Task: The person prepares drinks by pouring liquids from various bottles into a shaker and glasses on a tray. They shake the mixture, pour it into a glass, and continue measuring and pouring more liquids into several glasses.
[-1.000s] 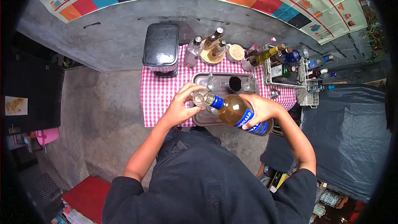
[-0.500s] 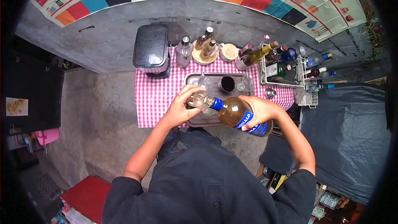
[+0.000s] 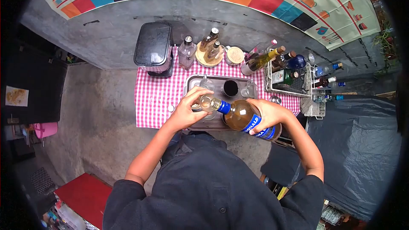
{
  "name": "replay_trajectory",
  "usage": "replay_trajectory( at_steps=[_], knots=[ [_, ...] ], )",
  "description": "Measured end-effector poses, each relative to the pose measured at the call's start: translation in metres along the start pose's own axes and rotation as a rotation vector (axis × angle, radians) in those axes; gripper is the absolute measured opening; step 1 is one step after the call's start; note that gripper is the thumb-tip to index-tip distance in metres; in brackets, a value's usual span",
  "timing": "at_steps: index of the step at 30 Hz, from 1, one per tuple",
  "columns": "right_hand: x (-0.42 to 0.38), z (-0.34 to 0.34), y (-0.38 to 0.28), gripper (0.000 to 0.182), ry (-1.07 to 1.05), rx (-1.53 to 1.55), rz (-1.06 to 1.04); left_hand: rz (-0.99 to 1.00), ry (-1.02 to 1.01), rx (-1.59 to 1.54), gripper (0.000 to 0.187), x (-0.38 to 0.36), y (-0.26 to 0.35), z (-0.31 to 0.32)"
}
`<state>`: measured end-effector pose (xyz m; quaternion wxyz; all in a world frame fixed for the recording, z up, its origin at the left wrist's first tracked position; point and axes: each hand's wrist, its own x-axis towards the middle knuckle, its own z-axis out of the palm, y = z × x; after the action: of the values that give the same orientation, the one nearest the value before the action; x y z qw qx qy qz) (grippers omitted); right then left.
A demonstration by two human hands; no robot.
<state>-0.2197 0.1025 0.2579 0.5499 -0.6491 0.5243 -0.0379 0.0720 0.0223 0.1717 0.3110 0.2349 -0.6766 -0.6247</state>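
My left hand [image 3: 186,111] is closed around a small clear glass [image 3: 207,102], held above the tray. My right hand [image 3: 269,115] grips the body of a large bottle [image 3: 239,116] with a blue label and blue neck band. The bottle is tilted, its neck pointing left with the mouth at the small glass's rim. Whether liquid is flowing is too small to tell. Below, on the brown tray [image 3: 218,124], stand a glass of dark liquid [image 3: 231,88], a clear glass mug [image 3: 207,83] and another clear glass [image 3: 249,90]. My hands partly cover other glassware there.
A red-checked cloth [image 3: 149,98] covers the table. At its back are a black-lidded container [image 3: 153,44], a clear bottle [image 3: 187,54], small bottles on a wooden plate [image 3: 208,61] and a lidded cup [image 3: 234,55]. A wire basket [image 3: 283,88] of bottles stands right.
The view has shifted slightly. Both hands keep nearly the same pose, with the bottle mouth still at the small glass.
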Motion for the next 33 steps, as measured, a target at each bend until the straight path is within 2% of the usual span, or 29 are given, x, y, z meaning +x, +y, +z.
replay_trajectory(
  at_steps=[4,7,9,17,19,29,31,32,33],
  knots=[
    [0.000,-0.004,0.001,0.084,0.033,-0.071,-0.064,0.010,0.011,-0.007,0.054,0.002,-0.002,0.002],
    [0.000,-0.004,0.006,0.084,0.021,-0.055,-0.050,0.016,0.019,-0.011,0.054,0.002,0.001,0.003],
    [0.000,-0.005,0.004,0.083,0.016,-0.066,-0.040,-0.071,-0.003,-0.033,0.056,0.002,0.004,0.003],
    [0.001,-0.004,-0.006,0.088,-0.005,-0.030,0.000,-0.072,0.005,-0.063,0.055,0.000,0.004,0.002],
    [0.002,-0.002,-0.008,0.083,0.023,-0.042,-0.057,-0.070,0.006,-0.069,0.055,-0.001,0.005,0.000],
    [0.017,0.015,-0.016,0.081,0.043,-0.057,-0.065,-0.067,0.000,-0.074,0.054,-0.012,0.003,-0.022],
    [0.021,0.017,-0.022,0.080,0.048,-0.033,-0.079,-0.054,-0.021,-0.080,0.055,-0.014,0.003,-0.028],
    [0.023,0.019,-0.023,0.080,0.046,-0.036,-0.076,0.020,-0.004,-0.047,0.052,-0.015,-0.001,-0.029],
    [0.025,0.020,-0.024,0.088,0.026,-0.024,-0.035,0.023,-0.003,-0.051,0.052,-0.016,-0.001,-0.032]
  ],
)
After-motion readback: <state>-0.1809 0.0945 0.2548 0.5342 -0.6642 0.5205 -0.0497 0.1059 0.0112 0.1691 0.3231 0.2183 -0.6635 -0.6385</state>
